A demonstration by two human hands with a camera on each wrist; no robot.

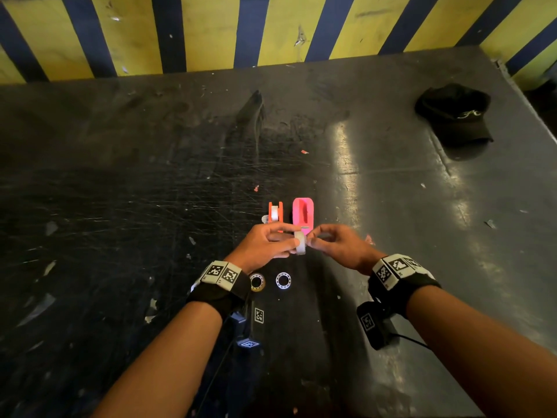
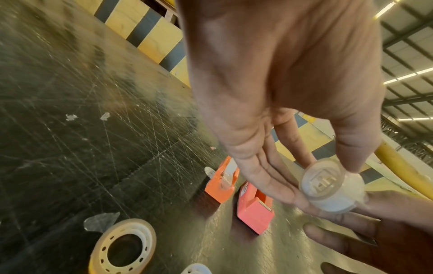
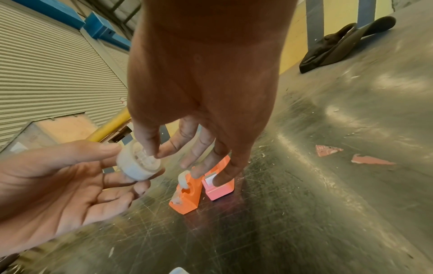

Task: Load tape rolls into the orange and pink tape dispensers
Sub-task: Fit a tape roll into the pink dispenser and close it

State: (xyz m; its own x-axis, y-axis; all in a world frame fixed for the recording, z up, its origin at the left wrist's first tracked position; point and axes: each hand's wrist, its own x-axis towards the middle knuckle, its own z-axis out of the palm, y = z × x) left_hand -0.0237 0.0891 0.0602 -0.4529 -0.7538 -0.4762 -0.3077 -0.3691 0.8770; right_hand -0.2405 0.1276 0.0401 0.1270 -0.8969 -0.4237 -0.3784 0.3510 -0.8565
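Note:
My left hand (image 1: pixel 294 237) holds a small white tape roll (image 1: pixel 300 245) by its rim, thumb on one side and fingers on the other. From the right, my right hand (image 1: pixel 312 238) pinches the same tape roll (image 3: pixel 140 164) at its hub and edge. Both hands hover just in front of the dispensers. The orange dispenser (image 1: pixel 275 213) stands upright with a white roll in it. To its right, close by, stands the pink dispenser (image 1: pixel 303 212), whose slot looks empty. Two more tape rolls (image 1: pixel 257 282) (image 1: pixel 283 280) lie flat on the table near my left wrist.
The dark, scratched table (image 1: pixel 150 191) carries scattered paper and tape scraps. A black cap (image 1: pixel 455 117) lies at the far right. A yellow and blue striped wall (image 1: pixel 211 31) borders the table's far edge.

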